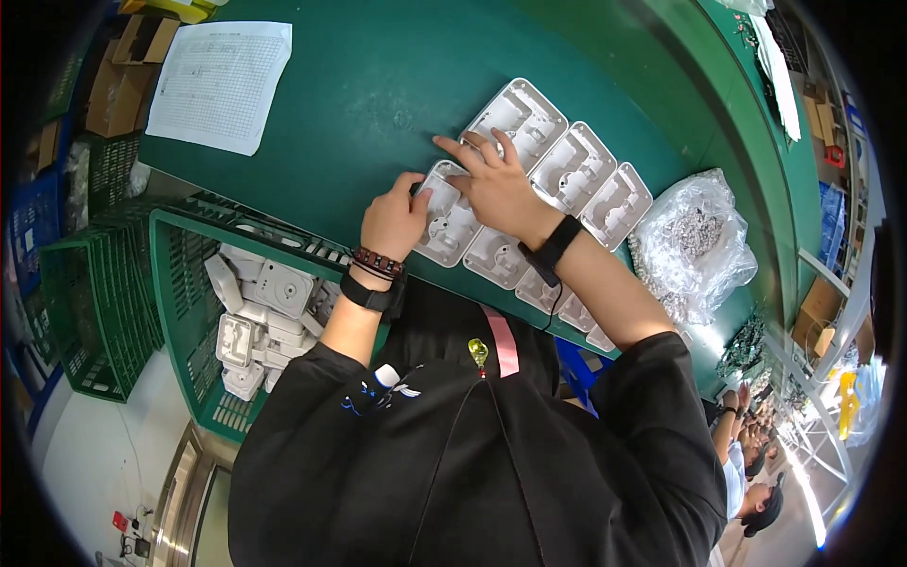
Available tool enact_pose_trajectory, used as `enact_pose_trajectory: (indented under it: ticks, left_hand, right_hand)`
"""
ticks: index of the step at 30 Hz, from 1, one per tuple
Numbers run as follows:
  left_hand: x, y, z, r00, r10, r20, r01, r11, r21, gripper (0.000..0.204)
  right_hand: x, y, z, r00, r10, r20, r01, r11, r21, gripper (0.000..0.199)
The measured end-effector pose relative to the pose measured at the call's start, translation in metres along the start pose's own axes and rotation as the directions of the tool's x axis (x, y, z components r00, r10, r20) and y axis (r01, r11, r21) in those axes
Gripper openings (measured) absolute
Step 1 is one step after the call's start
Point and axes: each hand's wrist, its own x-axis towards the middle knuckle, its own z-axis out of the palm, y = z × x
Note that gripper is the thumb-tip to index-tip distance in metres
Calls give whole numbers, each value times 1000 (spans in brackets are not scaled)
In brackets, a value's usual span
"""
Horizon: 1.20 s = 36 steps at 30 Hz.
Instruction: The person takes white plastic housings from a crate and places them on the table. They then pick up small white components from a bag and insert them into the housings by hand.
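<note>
White plastic housings lie open side up in two rows on the green table. My left hand (392, 219) is closed at the left edge of the leftmost near housing (446, 225), thumb and index finger close together. A small dark patch shows between those fingertips; I cannot make out what it is. Over the same housing and the far-row housing (521, 118) reaches my right hand (499, 189), its fingers spread apart. Its thumb side is over the near housing's inside, and its other fingers cover part of the far one. Both wrists wear black bands.
A clear plastic bag (694, 236) of small parts sits right of the rows. A green crate (203, 378) holding more white housings (283, 288) stands by the table's left front edge. A gridded paper sheet (219, 90) lies far left. Other people are at the lower right.
</note>
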Motion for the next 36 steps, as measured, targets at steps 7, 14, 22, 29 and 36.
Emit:
enact_pose_trajectory:
  ticks: [7, 14, 22, 29, 36]
  left_hand:
    - [-8, 16, -7, 975, -87, 202, 215, 572, -791, 26]
    - [-12, 30, 8, 875, -49, 482, 445, 474, -760, 26]
    - [-4, 44, 20, 994, 42, 100, -79, 912, 403, 27]
    - [16, 42, 18, 966, 76, 248, -197, 839, 507, 29]
    - [1, 87, 0, 911, 0, 413, 195, 881, -430, 38]
  right_hand:
    - [-20, -6, -25, 846, 516, -134, -453, 828, 332, 15]
    - [-49, -44, -33, 835, 516, -192, -430, 829, 359, 21]
    - [-81, -32, -43, 783, 584, -215, -493, 793, 358, 18]
    - [-104, -38, -57, 772, 605, -194, -507, 771, 386, 17]
    - [-121, -36, -68, 779, 602, -173, -475, 748, 463, 20]
